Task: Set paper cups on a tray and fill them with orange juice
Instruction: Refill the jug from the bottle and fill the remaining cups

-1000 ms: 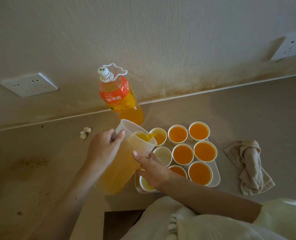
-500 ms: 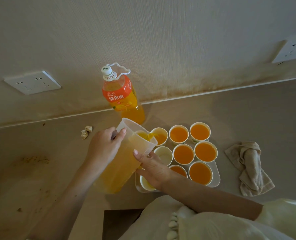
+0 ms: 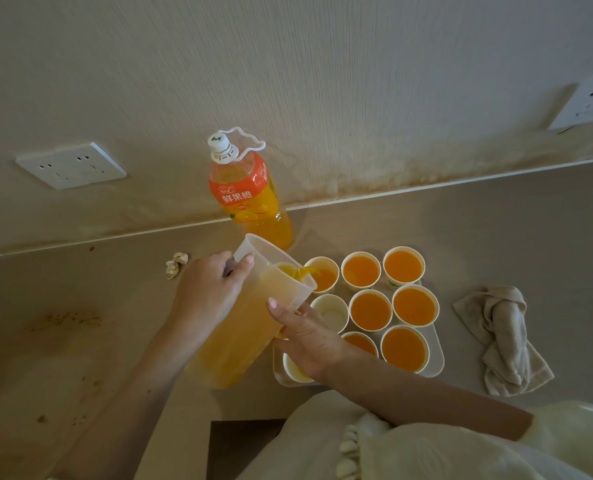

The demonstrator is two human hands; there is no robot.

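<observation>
Jug [image 3: 253, 327], between left hand [image 3: 208, 292] and right hand [image 3: 309, 337]: translucent frosted plastic, smooth.
Paper cups [image 3: 329, 310], right of the right hand: matt white paper.
Tray [image 3: 439, 355] beneath them: smooth white plastic.
Bottle [image 3: 243, 195], beyond the left hand: clear glossy plastic, glossy orange label.
Cloth [image 3: 503, 334], well right of the right hand: soft beige fabric, crumpled.
Desk [image 3: 496, 237]: matt, smooth, stained left of the left hand.
Wall [image 3: 323, 81]: finely ribbed, matt.

Tilted juice pitcher [image 3: 243, 327] in left hand [image 3: 208, 292] and right hand [image 3: 309, 337], over a cup [image 3: 323, 276]
</observation>
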